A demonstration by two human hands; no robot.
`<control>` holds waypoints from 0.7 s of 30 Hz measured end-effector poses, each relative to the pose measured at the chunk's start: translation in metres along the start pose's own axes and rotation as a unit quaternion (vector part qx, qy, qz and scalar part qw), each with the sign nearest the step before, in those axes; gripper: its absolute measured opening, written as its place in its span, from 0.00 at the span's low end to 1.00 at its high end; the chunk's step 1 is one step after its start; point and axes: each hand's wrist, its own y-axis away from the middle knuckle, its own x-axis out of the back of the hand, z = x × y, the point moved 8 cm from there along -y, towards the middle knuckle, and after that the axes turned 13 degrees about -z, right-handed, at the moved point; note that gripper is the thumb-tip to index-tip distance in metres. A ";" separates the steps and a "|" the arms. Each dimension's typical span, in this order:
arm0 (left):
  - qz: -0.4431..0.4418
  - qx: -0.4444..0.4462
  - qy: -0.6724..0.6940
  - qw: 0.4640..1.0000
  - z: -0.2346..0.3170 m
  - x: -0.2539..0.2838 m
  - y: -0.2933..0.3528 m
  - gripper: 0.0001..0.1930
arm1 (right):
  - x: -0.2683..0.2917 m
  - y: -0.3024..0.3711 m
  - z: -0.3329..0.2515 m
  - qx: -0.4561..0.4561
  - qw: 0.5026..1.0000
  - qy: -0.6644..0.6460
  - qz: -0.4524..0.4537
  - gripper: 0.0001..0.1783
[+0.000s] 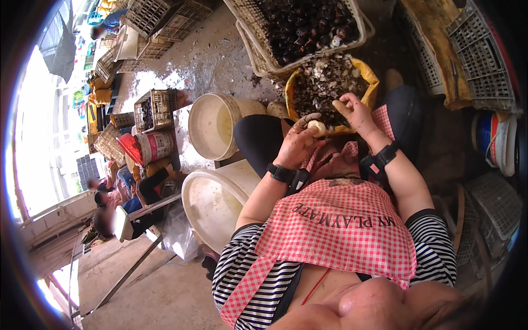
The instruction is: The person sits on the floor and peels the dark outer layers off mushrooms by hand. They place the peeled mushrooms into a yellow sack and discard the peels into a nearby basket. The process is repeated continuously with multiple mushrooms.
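Daylight glare left, fisheye warp, dark rim

Checked cloth apron (335, 231), smooth plastic buckets (212, 126), rough wet concrete floor (203, 60)

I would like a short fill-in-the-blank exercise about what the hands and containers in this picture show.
1. The left hand holds a small pale round ____.
2. The yellow sack beyond the right hand is full of ____.
3. The person wears a red and white checked ____.
4. On the person's left stand two pale round ____.

Missing words: piece; peelings; apron; buckets
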 end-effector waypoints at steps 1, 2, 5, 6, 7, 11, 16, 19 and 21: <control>-0.003 -0.003 0.009 1.000 0.001 -0.001 0.001 0.18 | -0.004 0.002 -0.002 0.043 0.999 -0.021 -0.007 0.29; -0.003 -0.005 0.001 1.000 -0.002 0.004 0.001 0.18 | -0.012 0.007 -0.019 0.064 0.997 -0.025 -0.040 0.29; -0.014 -0.003 -0.025 1.000 -0.003 0.012 -0.004 0.17 | -0.021 0.020 -0.069 0.158 0.983 0.015 -0.088 0.31; -0.022 0.004 -0.032 0.999 0.000 0.008 -0.002 0.17 | -0.018 0.014 -0.052 0.102 0.992 0.011 -0.076 0.30; -0.029 0.012 -0.040 0.999 0.001 0.005 -0.001 0.17 | -0.013 0.008 -0.028 0.045 0.997 0.007 -0.064 0.29; -0.042 0.008 -0.015 0.999 -0.001 0.016 -0.001 0.16 | -0.017 0.000 -0.010 0.051 0.995 -0.065 -0.059 0.28; -0.062 0.038 0.003 0.997 -0.008 0.020 -0.003 0.17 | -0.016 0.004 -0.025 0.038 0.997 -0.038 -0.046 0.23; -0.050 0.042 -0.003 0.998 -0.002 0.004 0.001 0.19 | -0.026 -0.014 0.038 -0.047 0.990 -0.113 -0.065 0.20; -0.030 0.036 0.007 0.999 -0.011 0.026 0.000 0.20 | -0.037 0.003 -0.028 0.079 0.977 -0.164 -0.115 0.20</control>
